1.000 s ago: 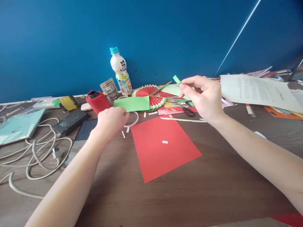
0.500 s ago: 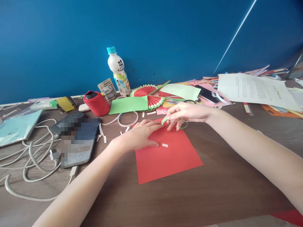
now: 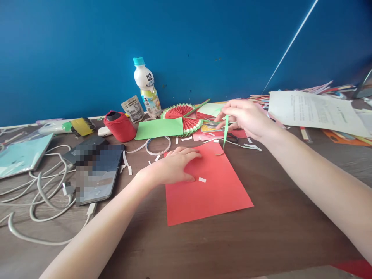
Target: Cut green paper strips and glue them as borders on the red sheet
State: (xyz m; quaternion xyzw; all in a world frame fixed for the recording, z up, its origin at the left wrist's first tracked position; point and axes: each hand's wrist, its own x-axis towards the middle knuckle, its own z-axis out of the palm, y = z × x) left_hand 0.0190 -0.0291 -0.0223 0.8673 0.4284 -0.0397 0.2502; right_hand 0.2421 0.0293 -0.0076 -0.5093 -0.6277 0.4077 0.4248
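The right hand (image 3: 248, 119) has risen beyond the sheet (image 3: 212, 197), apparently pinching a strip (image 3: 226, 130); the left hand (image 3: 174, 166) lies spread on the sheet, unfolded; the fan (image 3: 192, 125) behind it looks finished.

This looks like a personal craft corner, with a dark brown wood-grain desk (image 3: 209, 244) set against a plain deep-blue wall (image 3: 186, 46); whether it belongs to a home, a dormitory or a studio cannot be told. Papercraft shows in the pleated red-and-green paper fan (image 3: 181, 111), the flat red paper sheet (image 3: 212, 193) and small white paper scraps (image 3: 202, 179). Everyday belongings share the surface: a white plastic drink bottle with a teal cap (image 3: 148, 93), a dark flat glass-faced phone (image 3: 101, 176) and looped pale charging cables (image 3: 68, 189).
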